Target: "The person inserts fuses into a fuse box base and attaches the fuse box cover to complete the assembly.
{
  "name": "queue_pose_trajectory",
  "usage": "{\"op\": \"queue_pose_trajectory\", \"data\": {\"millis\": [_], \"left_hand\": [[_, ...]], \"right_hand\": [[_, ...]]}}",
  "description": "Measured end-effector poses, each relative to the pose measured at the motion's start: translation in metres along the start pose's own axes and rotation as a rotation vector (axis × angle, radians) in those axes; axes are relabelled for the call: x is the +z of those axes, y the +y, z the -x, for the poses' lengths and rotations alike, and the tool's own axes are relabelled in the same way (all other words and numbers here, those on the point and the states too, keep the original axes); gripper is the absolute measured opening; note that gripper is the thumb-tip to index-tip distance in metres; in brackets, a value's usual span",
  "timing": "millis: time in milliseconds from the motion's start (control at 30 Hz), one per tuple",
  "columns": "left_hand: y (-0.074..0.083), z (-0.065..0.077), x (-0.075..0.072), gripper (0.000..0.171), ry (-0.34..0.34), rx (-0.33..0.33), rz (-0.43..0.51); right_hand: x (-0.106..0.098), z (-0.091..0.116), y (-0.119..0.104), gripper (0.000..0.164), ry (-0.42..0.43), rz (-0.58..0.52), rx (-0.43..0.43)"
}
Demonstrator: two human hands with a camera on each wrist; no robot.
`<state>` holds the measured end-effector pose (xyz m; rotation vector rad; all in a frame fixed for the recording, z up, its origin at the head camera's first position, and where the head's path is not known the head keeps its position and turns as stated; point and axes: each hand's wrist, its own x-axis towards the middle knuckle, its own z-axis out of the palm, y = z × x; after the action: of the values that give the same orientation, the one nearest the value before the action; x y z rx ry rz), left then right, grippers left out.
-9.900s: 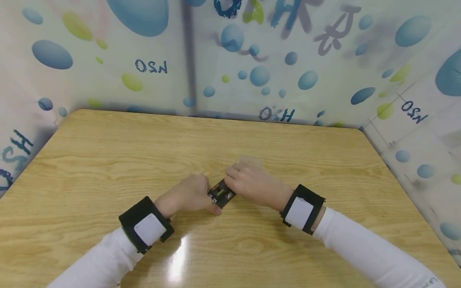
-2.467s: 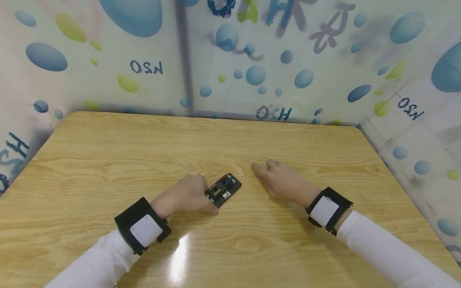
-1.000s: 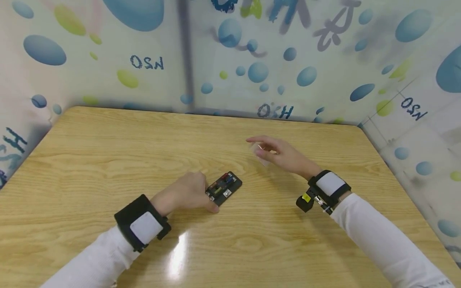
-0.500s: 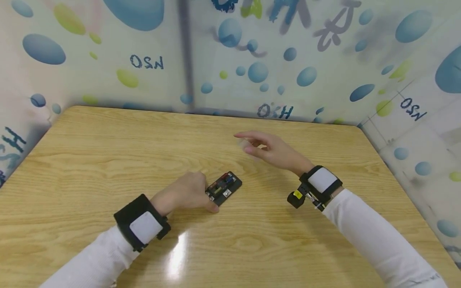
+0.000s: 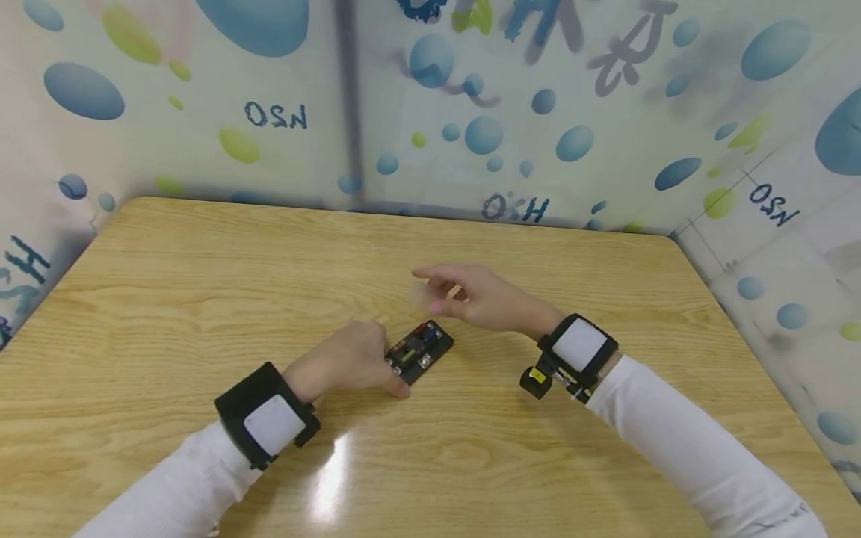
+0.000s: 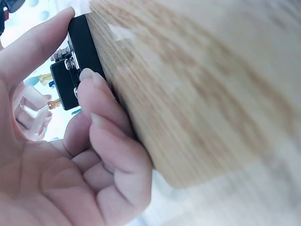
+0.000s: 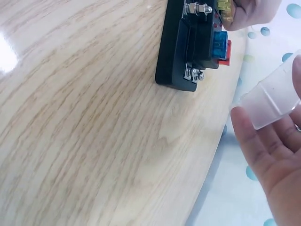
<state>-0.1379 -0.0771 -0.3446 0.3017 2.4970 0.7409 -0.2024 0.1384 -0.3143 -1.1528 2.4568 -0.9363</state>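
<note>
A black fuse block [image 5: 433, 351] lies on the table, set with blade fuses; blue [image 7: 219, 44], red [image 7: 227, 52] and yellow ones show in the right wrist view. Metal terminal bolts [image 7: 194, 74] stand along its edge. My left hand [image 5: 350, 359] grips its left end, thumb on one side and fingertips on the other. Just above and behind the block, my right hand [image 5: 480, 299] holds a clear plastic cover [image 7: 270, 101] between thumb and fingers. In the head view this cover is faint against the wood, apart from the block.
The wood-grain table [image 5: 235, 299] runs back to a wall [image 5: 303, 164] covered with blue and green spots. A bright light reflection [image 5: 329, 478] falls on the near part of the tabletop. Each wrist carries a black strap with a camera.
My right hand left the block's right end, rested on the table to the right, then rose with the clear cover and came left to the block. The left hand kept its grip.
</note>
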Motion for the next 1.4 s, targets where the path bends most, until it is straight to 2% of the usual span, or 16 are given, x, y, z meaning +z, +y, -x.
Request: {"op": "queue_pose_trajectory", "data": {"millis": [233,400,600,933,1100,1400], "left_hand": [[0.0,0.0,0.001,0.04,0.003,0.0,0.009],[0.0,0.001,0.001,0.04,0.008,0.006,0.02],[0.001,0.002,0.001,0.039,0.004,0.004,0.02],[0.001,0.003,0.001,0.035,-0.001,0.006,0.039],[0.0,0.003,0.001,0.033,-0.001,0.015,0.062],[-0.001,0.003,0.001,0.033,-0.002,0.019,0.073]], "right_hand": [[0.006,-0.001,-0.005,0.041,-0.049,-0.006,0.018],[0.009,-0.001,-0.007,0.04,-0.051,0.07,-0.054],[0.012,-0.003,-0.01,0.038,-0.085,0.111,-0.105],[0.022,-0.005,-0.014,0.034,-0.128,0.271,-0.204],[0.025,-0.005,-0.015,0.034,-0.157,0.32,-0.201],[0.028,-0.004,-0.017,0.036,-0.161,0.338,-0.194]]}}
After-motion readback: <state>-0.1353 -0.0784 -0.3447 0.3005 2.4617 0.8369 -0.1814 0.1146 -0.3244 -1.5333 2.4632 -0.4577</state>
